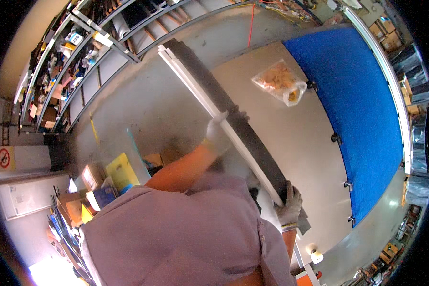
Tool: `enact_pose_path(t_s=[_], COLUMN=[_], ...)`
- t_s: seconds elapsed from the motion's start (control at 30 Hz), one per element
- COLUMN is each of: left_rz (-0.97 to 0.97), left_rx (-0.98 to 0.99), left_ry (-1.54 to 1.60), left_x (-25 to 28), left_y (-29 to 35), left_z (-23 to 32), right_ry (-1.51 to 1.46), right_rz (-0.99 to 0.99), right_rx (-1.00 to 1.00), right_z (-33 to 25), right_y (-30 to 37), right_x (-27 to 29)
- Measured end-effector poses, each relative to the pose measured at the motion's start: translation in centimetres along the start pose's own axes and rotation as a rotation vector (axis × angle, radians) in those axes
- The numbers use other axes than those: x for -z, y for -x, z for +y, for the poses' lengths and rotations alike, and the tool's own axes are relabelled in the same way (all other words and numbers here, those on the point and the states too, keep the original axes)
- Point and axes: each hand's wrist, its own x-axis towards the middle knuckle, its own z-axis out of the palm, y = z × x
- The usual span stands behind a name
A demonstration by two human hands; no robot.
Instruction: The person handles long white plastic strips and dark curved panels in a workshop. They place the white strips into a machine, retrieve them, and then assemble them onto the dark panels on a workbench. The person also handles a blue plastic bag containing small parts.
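Note:
A long straight profile [245, 136], white along one side and dark grey along the other, lies slantwise in front of my body. Its far end points up and to the left. My left hand [218, 132], in a pale glove and blurred, is wrapped around it near the middle. Close to the near end, my gloved right hand [290, 207] grips it with the fingers over the dark side. Beneath and to the right of the profile spreads a grey-beige tabletop [295, 148]. On it lies a clear plastic bag [280, 81] with orange-brown contents.
A blue panel [355, 119] with several black clamps [336, 138] along its edge lies beyond the tabletop. A long white rail [388, 76] borders it. Loaded shelves [76, 62] stand at the far left. Cardboard boxes [74, 207] and a yellow sheet [122, 170] are by my left side.

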Motion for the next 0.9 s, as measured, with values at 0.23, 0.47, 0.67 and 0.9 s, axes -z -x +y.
enact_pose_path(t_s=[0.23,0.47,0.67,0.9], left_rz=[0.02,-0.015,0.229,0.279], left_rx=[0.026,-0.116,-0.01,0.066], left_ry=[-0.006,-0.042,-0.04,-0.2], left_x=[-2.3,-3.4,-3.3,-2.9], left_y=[-4.2,-8.5,-13.3,-22.6], left_z=[7.8,16.4,26.5,43.8], right_ry=[-0.001,-0.116,-0.104,-0.081], right_rz=[0.014,0.043,-0.014,-0.029], right_rx=[-0.025,0.045,0.019,-0.046], right_z=[-6.0,-11.1,-17.4,-29.9], right_y=[-6.5,-15.6,-24.4,-38.6], right_x=[0.5,-0.1,-2.3,-7.1])
